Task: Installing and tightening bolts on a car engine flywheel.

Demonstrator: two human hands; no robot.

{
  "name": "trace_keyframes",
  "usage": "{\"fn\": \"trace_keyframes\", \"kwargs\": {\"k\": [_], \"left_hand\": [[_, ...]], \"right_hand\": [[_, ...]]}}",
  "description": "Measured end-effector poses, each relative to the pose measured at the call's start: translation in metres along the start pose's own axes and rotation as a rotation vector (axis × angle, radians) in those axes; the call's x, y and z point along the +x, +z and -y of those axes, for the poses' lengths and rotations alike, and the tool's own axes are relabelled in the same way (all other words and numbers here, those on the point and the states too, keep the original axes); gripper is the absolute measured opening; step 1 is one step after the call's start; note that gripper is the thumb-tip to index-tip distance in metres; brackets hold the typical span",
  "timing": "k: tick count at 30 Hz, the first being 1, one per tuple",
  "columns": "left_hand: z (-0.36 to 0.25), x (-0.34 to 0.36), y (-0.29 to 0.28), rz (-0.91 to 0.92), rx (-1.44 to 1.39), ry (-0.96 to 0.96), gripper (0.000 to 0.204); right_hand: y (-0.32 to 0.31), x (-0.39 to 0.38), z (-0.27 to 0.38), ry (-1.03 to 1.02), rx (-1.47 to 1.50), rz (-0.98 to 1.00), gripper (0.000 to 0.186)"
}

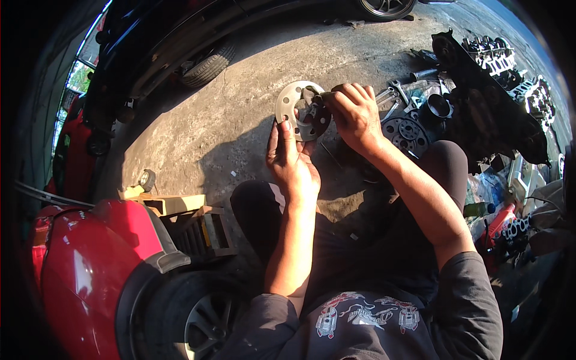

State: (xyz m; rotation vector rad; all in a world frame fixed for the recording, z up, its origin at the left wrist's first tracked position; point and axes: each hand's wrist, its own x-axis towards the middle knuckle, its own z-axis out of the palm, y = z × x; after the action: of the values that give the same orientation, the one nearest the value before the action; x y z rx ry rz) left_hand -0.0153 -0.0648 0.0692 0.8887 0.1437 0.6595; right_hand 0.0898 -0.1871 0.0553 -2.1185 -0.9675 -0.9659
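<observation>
At metal disc [289,110], left hand [295,162] clasps lower rim; right of disc, right hand [358,117] curls, can't tell grip's contents

A car repair workshop; engine parts [495,99], spanners [399,90], a red car [90,270] show it
</observation>
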Motion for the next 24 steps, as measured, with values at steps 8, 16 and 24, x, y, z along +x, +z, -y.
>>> {"fn": "trace_keyframes", "kwargs": {"k": [8,16,24], "left_hand": [[-0.003,0.005,-0.003,-0.087,0.162,-0.051,0.033],[0.017,0.011,-0.023,-0.004,0.015,-0.123,0.028],[0.032,0.022,-0.035,0.007,0.592,-0.001,0.042]], "right_hand": [[0.012,0.017,-0.004,0.272,0.29,-0.167,0.011],[-0.034,0.002,-0.005,0.757,1.219,0.135,0.018],[-0.032,-0.006,-0.011,0.671,0.891,0.231,0.016]]}}
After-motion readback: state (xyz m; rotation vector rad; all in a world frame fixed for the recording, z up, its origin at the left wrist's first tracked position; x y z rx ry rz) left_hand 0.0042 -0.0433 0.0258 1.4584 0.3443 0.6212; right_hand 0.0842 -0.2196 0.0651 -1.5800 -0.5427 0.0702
